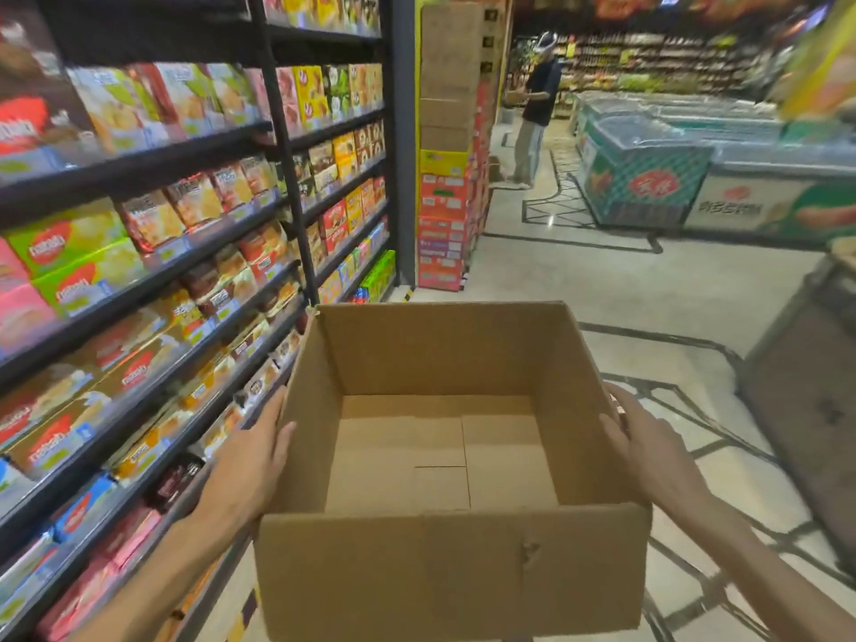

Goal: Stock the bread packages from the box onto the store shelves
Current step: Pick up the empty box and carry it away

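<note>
Head view: my left hand (250, 461) and right hand (648, 449) press straight fingers against the empty box (444, 572) beside stocked shelves (153, 289), over tiled floor (602, 280).

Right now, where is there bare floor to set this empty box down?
Open tiled floor lies ahead, bordered by the shelves, the stacked cartons and the freezers. The shelves are packed full.
</note>
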The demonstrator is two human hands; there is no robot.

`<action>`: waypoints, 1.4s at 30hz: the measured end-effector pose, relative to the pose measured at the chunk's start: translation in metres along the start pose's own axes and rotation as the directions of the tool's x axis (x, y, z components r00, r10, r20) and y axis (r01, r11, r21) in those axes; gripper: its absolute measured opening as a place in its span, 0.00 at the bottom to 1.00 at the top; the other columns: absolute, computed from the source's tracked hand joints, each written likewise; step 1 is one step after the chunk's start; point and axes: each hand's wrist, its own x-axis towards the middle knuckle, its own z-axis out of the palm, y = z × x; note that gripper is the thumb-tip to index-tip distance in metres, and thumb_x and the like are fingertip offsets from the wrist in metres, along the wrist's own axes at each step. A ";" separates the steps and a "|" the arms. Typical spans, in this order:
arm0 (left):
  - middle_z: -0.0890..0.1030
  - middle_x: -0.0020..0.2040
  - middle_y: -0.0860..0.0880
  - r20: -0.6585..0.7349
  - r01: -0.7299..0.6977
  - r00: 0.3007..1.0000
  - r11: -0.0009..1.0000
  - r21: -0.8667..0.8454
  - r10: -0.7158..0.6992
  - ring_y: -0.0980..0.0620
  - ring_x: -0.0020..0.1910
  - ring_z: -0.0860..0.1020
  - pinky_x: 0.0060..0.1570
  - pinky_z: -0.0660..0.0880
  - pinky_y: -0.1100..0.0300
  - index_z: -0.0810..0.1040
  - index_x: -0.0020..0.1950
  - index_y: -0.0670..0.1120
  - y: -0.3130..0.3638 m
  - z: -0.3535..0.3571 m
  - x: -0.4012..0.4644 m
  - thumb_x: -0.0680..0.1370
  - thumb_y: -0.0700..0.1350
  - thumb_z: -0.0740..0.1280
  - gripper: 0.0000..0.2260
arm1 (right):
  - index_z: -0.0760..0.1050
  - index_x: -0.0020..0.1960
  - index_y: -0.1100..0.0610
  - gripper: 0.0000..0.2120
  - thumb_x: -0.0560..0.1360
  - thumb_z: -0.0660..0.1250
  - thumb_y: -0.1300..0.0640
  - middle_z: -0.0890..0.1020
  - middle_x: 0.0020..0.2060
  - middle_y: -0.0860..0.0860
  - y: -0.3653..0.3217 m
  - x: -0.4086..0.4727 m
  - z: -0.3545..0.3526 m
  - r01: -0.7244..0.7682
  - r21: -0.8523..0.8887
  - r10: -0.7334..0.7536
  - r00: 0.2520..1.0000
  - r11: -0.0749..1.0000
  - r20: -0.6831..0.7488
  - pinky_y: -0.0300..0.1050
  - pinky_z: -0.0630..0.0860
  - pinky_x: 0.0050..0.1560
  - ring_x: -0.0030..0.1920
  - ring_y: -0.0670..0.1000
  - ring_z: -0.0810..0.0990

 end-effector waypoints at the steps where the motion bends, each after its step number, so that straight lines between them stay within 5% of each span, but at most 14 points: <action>1: 0.85 0.55 0.41 0.000 -0.034 0.999 0.999 -0.001 0.034 0.38 0.54 0.82 0.53 0.73 0.46 0.59 0.81 0.50 0.014 0.002 0.011 0.85 0.52 0.56 0.24 | 0.67 0.77 0.47 0.20 0.85 0.59 0.50 0.81 0.45 0.48 0.006 0.007 -0.011 -0.019 0.001 0.019 1.000 1.000 -0.017 0.41 0.71 0.35 0.38 0.46 0.78; 4: 0.84 0.59 0.41 0.022 -0.069 0.997 0.998 0.014 0.069 0.39 0.55 0.82 0.44 0.72 0.50 0.58 0.81 0.51 0.046 0.010 0.052 0.85 0.53 0.56 0.24 | 0.71 0.73 0.49 0.18 0.85 0.60 0.49 0.85 0.51 0.53 0.023 0.033 -0.039 -0.052 -0.021 0.050 0.997 0.998 -0.066 0.53 0.79 0.46 0.47 0.56 0.84; 7: 0.83 0.60 0.42 0.042 -0.123 0.992 0.992 0.004 0.123 0.39 0.56 0.82 0.52 0.77 0.45 0.58 0.80 0.54 0.071 0.026 0.096 0.84 0.56 0.54 0.24 | 0.74 0.70 0.51 0.15 0.85 0.60 0.50 0.85 0.51 0.52 0.038 0.060 -0.056 -0.097 -0.015 0.095 0.990 0.995 -0.100 0.51 0.75 0.44 0.46 0.56 0.82; 12: 0.85 0.51 0.41 0.038 -0.200 0.979 0.980 0.013 0.200 0.39 0.48 0.84 0.41 0.75 0.49 0.61 0.78 0.56 0.114 0.058 0.174 0.85 0.53 0.55 0.20 | 0.73 0.73 0.50 0.18 0.85 0.59 0.48 0.86 0.57 0.52 0.062 0.118 -0.064 -0.177 -0.030 0.171 0.976 0.984 -0.134 0.49 0.73 0.44 0.55 0.57 0.84; 15: 0.86 0.54 0.41 0.039 -0.231 0.972 0.973 -0.009 0.232 0.39 0.50 0.84 0.43 0.74 0.49 0.62 0.78 0.53 0.140 0.081 0.241 0.85 0.53 0.56 0.22 | 0.74 0.72 0.50 0.17 0.85 0.60 0.49 0.85 0.61 0.51 0.073 0.173 -0.069 -0.205 -0.018 0.200 0.966 0.979 -0.163 0.50 0.73 0.45 0.58 0.56 0.83; 19: 0.86 0.55 0.45 0.036 -0.273 0.961 0.961 -0.044 0.274 0.43 0.53 0.84 0.50 0.78 0.49 0.60 0.79 0.54 0.179 0.109 0.331 0.85 0.53 0.56 0.22 | 0.73 0.72 0.48 0.17 0.85 0.59 0.47 0.86 0.59 0.50 0.091 0.260 -0.077 -0.238 -0.051 0.224 0.955 0.970 -0.197 0.52 0.76 0.46 0.56 0.56 0.84; 28: 0.86 0.50 0.44 0.042 -0.305 0.951 0.952 -0.025 0.306 0.44 0.43 0.84 0.40 0.79 0.50 0.62 0.79 0.53 0.274 0.185 0.528 0.85 0.53 0.56 0.22 | 0.73 0.66 0.50 0.13 0.85 0.59 0.49 0.87 0.53 0.55 0.145 0.463 -0.094 -0.277 -0.101 0.247 0.940 0.956 -0.235 0.55 0.73 0.46 0.54 0.63 0.83; 39: 0.84 0.61 0.45 0.074 -0.265 0.961 0.964 -0.013 0.265 0.42 0.56 0.83 0.48 0.78 0.51 0.62 0.79 0.54 0.412 0.316 0.769 0.85 0.54 0.56 0.22 | 0.71 0.73 0.53 0.18 0.85 0.58 0.49 0.86 0.59 0.56 0.247 0.755 -0.112 -0.270 -0.089 0.244 0.942 0.959 -0.232 0.53 0.73 0.49 0.60 0.61 0.83; 42: 0.83 0.63 0.45 0.088 -0.219 0.972 0.976 -0.004 0.219 0.41 0.57 0.82 0.49 0.78 0.52 0.60 0.79 0.58 0.447 0.345 0.836 0.84 0.57 0.53 0.22 | 0.70 0.72 0.52 0.18 0.85 0.58 0.48 0.87 0.53 0.56 0.268 0.836 -0.120 -0.257 -0.094 0.232 0.948 0.962 -0.217 0.53 0.73 0.47 0.55 0.62 0.84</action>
